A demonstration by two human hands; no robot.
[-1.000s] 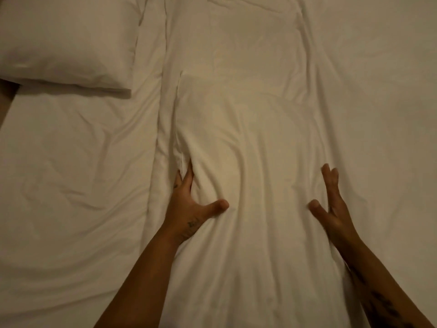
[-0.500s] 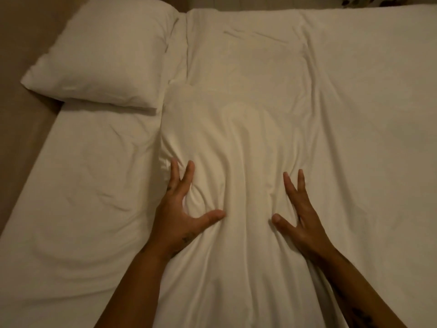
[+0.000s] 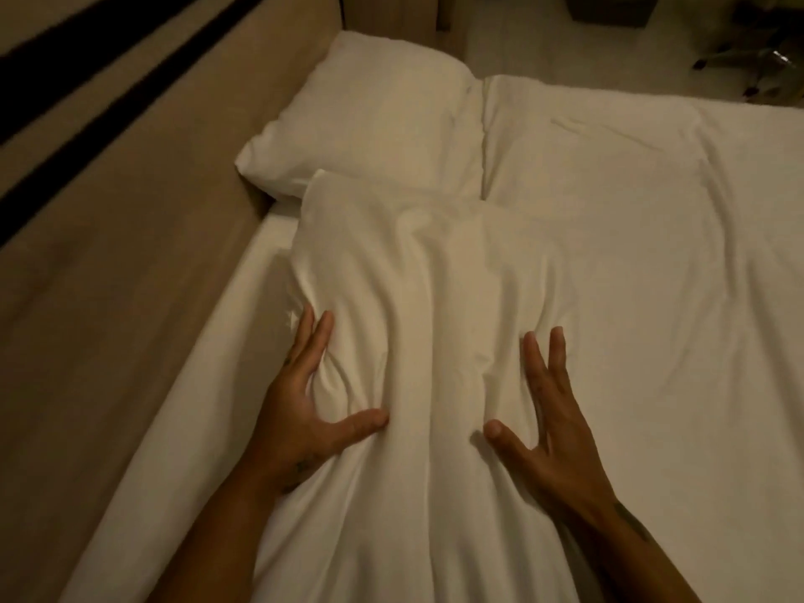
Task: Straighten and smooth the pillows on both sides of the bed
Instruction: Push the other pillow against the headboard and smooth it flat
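A plump white pillow (image 3: 374, 124) lies at the bed's far left corner, against the tan edge. In front of it a limp white piece of bedding (image 3: 435, 276) is bunched into long folds; whether it is a flat pillow or a folded cover I cannot tell. Its far corner overlaps the pillow's near edge. My left hand (image 3: 304, 411) presses on its left side with fingers spread and the thumb dug into a fold. On its right side my right hand (image 3: 548, 428) lies flat, fingers apart. Neither hand closes around the fabric.
The white sheet (image 3: 696, 298) stretches to the right, lightly creased. A tan padded surface (image 3: 108, 298) with dark stripes (image 3: 87, 80) borders the bed on the left. Beyond the bed's far edge are pale floor and a wheeled chair base (image 3: 761, 58).
Both hands have slid closer together and leftward, gathering the bedding into folds. Its far corner now reaches the pillow. The view has lifted, showing the bed's far edge and floor.
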